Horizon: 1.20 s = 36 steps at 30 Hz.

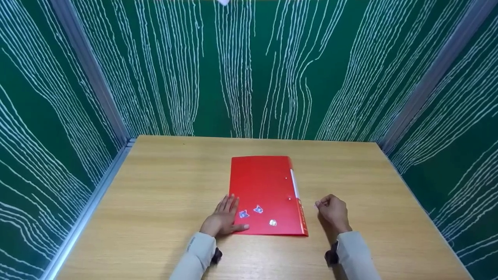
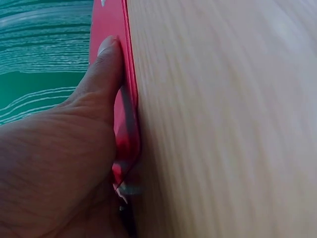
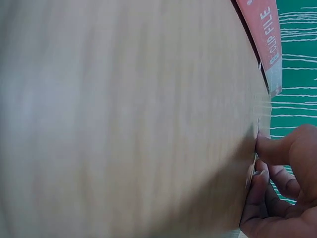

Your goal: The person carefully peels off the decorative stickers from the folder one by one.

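Note:
A red clip file [image 1: 260, 182] lies on the table, its labelled spine [image 3: 263, 34] on the right side. Near its front edge are three small stickers: a cat-like one [image 1: 244, 214], another like it [image 1: 258, 209] and a pale round one [image 1: 273, 223]. My left hand [image 1: 222, 218] rests on the file's lower left edge, fingers straight and the thumb [image 2: 101, 69] along the front edge. To the right of the file, my right hand [image 1: 334, 212] pinches a small thin sticker [image 1: 316, 205] between thumb and fingertips, close over the table.
The wooden table [image 1: 171, 175] extends around the file. Green walls [image 1: 210, 77] with white wavy lines enclose its back and sides, with metal posts [image 1: 89, 70] at the corners. A dark wrist strap [image 1: 332, 254] shows at my right sleeve.

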Available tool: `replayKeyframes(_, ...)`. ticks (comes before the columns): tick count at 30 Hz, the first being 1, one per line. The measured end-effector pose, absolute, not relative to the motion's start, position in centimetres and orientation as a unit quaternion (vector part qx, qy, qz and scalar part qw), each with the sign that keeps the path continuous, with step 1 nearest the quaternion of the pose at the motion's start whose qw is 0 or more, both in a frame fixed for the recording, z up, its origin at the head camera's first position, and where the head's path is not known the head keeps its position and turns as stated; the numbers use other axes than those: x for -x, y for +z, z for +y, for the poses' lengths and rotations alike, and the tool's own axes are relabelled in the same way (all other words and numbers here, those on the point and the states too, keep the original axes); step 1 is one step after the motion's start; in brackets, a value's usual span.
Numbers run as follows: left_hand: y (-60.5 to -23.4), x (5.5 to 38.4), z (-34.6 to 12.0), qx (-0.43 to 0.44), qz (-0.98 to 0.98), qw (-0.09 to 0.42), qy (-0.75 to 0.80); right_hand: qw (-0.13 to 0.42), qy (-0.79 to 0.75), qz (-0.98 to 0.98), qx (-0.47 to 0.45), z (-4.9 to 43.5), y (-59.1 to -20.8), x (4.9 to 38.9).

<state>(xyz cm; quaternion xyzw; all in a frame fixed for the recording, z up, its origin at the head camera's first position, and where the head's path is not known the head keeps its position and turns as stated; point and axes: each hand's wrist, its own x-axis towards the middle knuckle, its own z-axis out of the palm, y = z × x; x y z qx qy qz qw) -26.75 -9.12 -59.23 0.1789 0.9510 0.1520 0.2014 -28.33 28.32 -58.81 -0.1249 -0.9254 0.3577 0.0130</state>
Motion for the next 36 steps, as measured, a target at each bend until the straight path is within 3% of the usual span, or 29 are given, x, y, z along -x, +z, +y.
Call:
replayKeyframes(14,-56.7,25.4,-9.1,-0.183,0.955,0.200,0.120,0.043,0.337,-0.936,0.097,28.3,-59.3,28.4)
replayKeyframes(29,-60.2,27.4,-8.8,-0.165,0.959,0.209,0.094,-0.014,0.348,-0.931,0.113,28.6,-58.1,28.4)
replayKeyframes(36,-59.7,27.1,-8.6,-0.166,0.957,0.221,0.084,0.028,0.327,-0.941,0.081,29.0,-58.6,28.2)
